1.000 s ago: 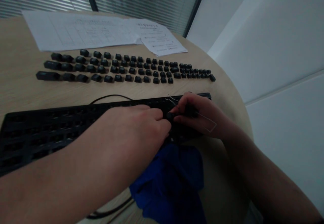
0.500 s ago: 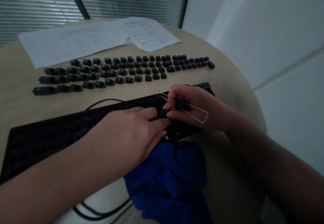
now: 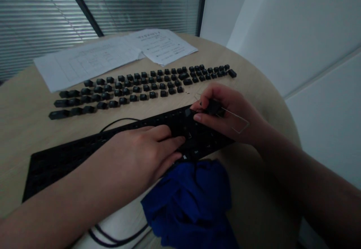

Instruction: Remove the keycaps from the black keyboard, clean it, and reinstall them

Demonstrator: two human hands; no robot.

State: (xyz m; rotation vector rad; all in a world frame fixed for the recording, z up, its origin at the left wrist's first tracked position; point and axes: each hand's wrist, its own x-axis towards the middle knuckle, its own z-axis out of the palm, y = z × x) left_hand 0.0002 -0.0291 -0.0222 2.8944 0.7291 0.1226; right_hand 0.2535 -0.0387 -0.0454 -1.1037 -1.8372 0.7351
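A black keyboard (image 3: 62, 159) lies slanted across the table, many of its keys bare of caps. My left hand (image 3: 152, 151) rests flat on its middle, fingers stretched out over the keys and holding nothing. Above the keyboard's far right part, my right hand (image 3: 222, 110) is closed around a wire keycap puller with a black handle (image 3: 213, 107). Its wire loop sticks out past the palm. Whether a keycap sits between thumb and forefinger is too dark to make out. Beyond the keyboard, loose black keycaps (image 3: 113, 103) stand in several rows.
Printed papers (image 3: 93, 61) lie at the table's back, before a window with blinds. A crumpled blue cloth (image 3: 188, 204) is at the keyboard's front edge. A black cable (image 3: 121, 119) loops behind the keyboard, and more cable (image 3: 113, 241) lies in front. The round table (image 3: 262, 87) curves away on the right.
My right hand has lifted off the keys and moved up and right with the keycap puller, apart from my left hand. The left stays on the keyboard. The view has shifted slightly.
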